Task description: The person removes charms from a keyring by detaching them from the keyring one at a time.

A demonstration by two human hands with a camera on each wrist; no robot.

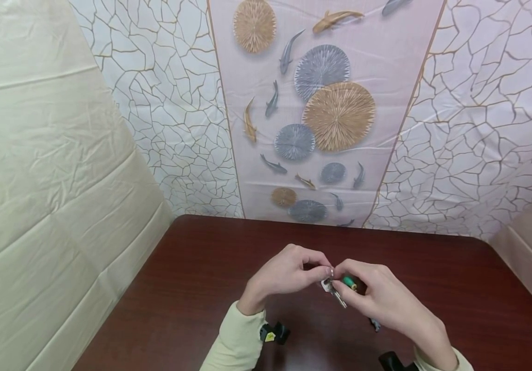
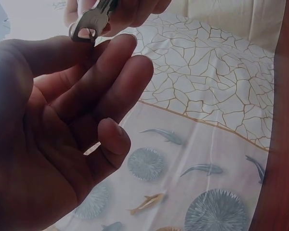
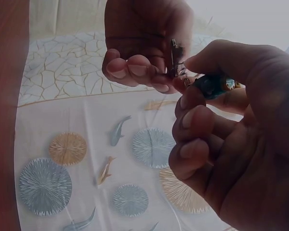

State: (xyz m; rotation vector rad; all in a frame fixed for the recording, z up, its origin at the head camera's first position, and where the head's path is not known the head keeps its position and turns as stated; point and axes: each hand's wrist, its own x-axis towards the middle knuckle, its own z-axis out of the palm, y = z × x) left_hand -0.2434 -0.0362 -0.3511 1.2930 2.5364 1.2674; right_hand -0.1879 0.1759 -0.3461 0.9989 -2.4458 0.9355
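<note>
Both hands meet above the table around a small bunch of keys. With thumb and forefinger, my left hand (image 1: 289,273) pinches the key ring (image 1: 331,271); its other fingers are loosely bent in the left wrist view. My right hand (image 1: 383,293) grips the ring from the other side between thumb and forefinger. Silver keys (image 1: 340,299) hang below the fingertips, and one key (image 2: 97,20) shows its holed head by the left thumb. A green charm with a gold-coloured end (image 1: 349,282) sits within the right hand's curl, dark teal in the right wrist view.
On the dark red-brown table (image 1: 191,288), a small greyish object (image 1: 375,324) lies partly hidden under the right wrist. Patterned cloth (image 1: 266,170) hangs behind the table, and pale cloth (image 1: 62,206) covers the left side. Black straps circle both wrists.
</note>
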